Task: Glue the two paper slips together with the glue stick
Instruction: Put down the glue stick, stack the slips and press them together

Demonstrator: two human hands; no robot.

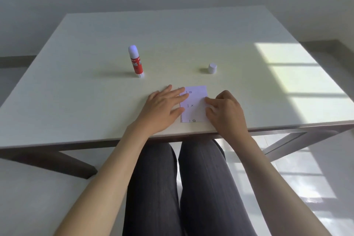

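Observation:
A white paper slip [195,101] with small printed marks lies flat near the table's front edge; a second slip's edge peeks out along its left side, so the two lie stacked. My left hand [164,109] rests flat with fingers spread, its fingertips on the slip's left edge. My right hand [226,111] presses curled fingertips on the slip's right side. The red glue stick [136,62] stands upright and uncapped, farther back on the left. Its white cap [212,68] sits apart, behind the slip to the right.
The white table [191,44] has a dark frame; its front edge runs just below the slip. Sunlight falls in a bright patch on the table's right side. My legs in dark trousers [180,188] show under the table, above a pale floor.

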